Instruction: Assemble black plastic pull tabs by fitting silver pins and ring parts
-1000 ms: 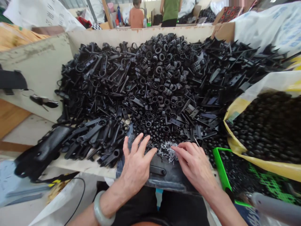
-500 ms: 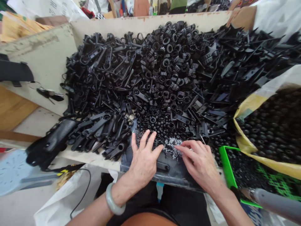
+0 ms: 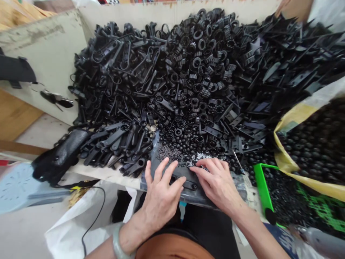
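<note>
My left hand [image 3: 161, 192] lies flat with fingers spread on a dark work tray [image 3: 205, 196] at the near edge of the bench, close to a small heap of tiny dark springs [image 3: 168, 153]. My right hand [image 3: 217, 181] rests beside it, fingers stretched over a scatter of small silver pins [image 3: 201, 157]; nothing shows held in either hand. A black handle piece [image 3: 191, 186] lies on the tray between the hands. Just beyond them rises a huge heap of black plastic parts [image 3: 188, 79]: long handles on the left, ring-shaped pieces in the middle, flat blades on the right.
A yellow-lined sack of small black caps [image 3: 315, 147] stands at the right. Below it sits a green crate [image 3: 260, 190] with more small parts. A black mesh piece [image 3: 64, 153] hangs off the bench's left edge. A cable [image 3: 93, 219] and white bag lie on the floor.
The view has tilted down and closer. Both hands have slid slightly toward me on the tray, staying flat with fingers spread near the pins.
</note>
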Demonstrator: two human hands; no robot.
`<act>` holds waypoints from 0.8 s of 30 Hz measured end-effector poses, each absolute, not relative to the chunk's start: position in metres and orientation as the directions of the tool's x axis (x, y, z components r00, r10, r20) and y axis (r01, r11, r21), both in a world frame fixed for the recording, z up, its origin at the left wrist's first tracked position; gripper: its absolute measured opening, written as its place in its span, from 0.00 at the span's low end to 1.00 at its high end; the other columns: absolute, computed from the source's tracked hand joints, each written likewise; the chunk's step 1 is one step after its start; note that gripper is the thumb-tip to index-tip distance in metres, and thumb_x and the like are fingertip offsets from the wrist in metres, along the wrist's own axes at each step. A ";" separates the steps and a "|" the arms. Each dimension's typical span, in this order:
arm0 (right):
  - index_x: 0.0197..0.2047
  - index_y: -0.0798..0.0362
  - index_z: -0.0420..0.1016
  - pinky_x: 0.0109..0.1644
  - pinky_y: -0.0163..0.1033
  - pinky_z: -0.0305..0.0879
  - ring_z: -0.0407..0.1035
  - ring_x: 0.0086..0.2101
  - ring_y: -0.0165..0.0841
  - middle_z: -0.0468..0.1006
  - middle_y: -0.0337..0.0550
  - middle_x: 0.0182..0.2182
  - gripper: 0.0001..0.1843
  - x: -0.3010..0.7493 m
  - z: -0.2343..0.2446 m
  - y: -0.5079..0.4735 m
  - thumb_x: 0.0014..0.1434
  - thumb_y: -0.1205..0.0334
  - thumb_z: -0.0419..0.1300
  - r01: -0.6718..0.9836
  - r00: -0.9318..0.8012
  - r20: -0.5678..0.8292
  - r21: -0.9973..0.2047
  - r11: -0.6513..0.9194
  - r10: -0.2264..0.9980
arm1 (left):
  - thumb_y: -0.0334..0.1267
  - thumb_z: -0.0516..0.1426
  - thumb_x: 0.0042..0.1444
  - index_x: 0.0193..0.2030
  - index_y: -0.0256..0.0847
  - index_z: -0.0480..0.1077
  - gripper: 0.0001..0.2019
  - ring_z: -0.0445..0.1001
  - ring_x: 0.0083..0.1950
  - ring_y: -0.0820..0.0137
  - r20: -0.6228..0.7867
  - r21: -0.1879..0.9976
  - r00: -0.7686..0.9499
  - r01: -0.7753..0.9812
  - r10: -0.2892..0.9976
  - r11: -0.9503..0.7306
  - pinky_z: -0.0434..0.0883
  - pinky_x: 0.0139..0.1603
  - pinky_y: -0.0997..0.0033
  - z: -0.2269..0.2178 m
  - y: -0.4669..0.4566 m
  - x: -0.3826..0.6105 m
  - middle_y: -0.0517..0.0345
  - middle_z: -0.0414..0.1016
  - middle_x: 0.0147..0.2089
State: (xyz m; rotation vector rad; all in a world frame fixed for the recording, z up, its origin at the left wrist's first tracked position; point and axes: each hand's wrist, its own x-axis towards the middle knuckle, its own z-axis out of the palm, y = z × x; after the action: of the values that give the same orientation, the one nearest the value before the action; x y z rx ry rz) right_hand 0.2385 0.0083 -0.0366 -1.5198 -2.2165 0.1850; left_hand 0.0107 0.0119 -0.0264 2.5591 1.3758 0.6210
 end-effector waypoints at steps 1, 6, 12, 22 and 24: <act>0.50 0.47 0.81 0.49 0.48 0.57 0.67 0.46 0.41 0.79 0.48 0.47 0.16 0.239 -0.037 0.007 0.71 0.69 0.53 0.857 -0.287 0.282 -0.352 0.377 0.916 | 0.36 0.60 0.65 0.51 0.52 0.79 0.10 0.60 0.74 0.51 0.275 0.337 0.485 0.760 0.830 -0.556 0.38 0.75 0.30 -0.029 0.011 0.010 0.52 0.71 0.69; 0.49 0.48 0.80 0.47 0.47 0.57 0.67 0.45 0.41 0.78 0.47 0.46 0.15 0.245 -0.039 0.005 0.70 0.70 0.53 0.857 -0.223 0.303 -0.392 0.334 0.927 | 0.35 0.61 0.64 0.49 0.50 0.80 0.09 0.62 0.73 0.50 0.324 0.348 0.428 0.775 0.844 -0.527 0.41 0.75 0.31 -0.038 0.012 0.008 0.50 0.74 0.67; 0.52 0.47 0.81 0.49 0.49 0.58 0.67 0.46 0.42 0.78 0.47 0.48 0.20 0.236 -0.040 0.024 0.67 0.74 0.54 0.873 -0.289 0.276 -0.317 0.370 0.917 | 0.31 0.59 0.64 0.50 0.48 0.79 0.12 0.66 0.68 0.51 0.369 0.322 0.448 0.760 0.814 -0.564 0.55 0.69 0.39 -0.035 0.012 0.014 0.49 0.74 0.66; 0.51 0.48 0.81 0.46 0.47 0.61 0.69 0.44 0.40 0.78 0.46 0.43 0.15 0.253 -0.036 0.010 0.71 0.66 0.53 0.862 -0.161 0.360 -0.403 0.309 0.919 | 0.33 0.59 0.66 0.54 0.40 0.74 0.11 0.71 0.51 0.62 0.341 0.421 0.539 0.645 0.770 -0.638 0.67 0.51 0.59 -0.051 0.008 0.033 0.52 0.79 0.52; 0.53 0.48 0.80 0.47 0.46 0.61 0.69 0.43 0.39 0.79 0.46 0.43 0.14 0.247 -0.035 0.015 0.73 0.63 0.54 0.847 -0.158 0.342 -0.435 0.305 0.927 | 0.32 0.59 0.66 0.52 0.40 0.75 0.09 0.71 0.51 0.62 0.345 0.440 0.511 0.652 0.787 -0.617 0.66 0.51 0.59 -0.055 0.010 0.033 0.54 0.80 0.50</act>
State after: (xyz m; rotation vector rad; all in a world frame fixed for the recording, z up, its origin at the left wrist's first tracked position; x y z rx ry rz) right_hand 0.2469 0.0151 -0.0346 -1.5696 -2.0310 0.1896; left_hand 0.0334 0.0100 -0.0549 2.5008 1.2176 0.7647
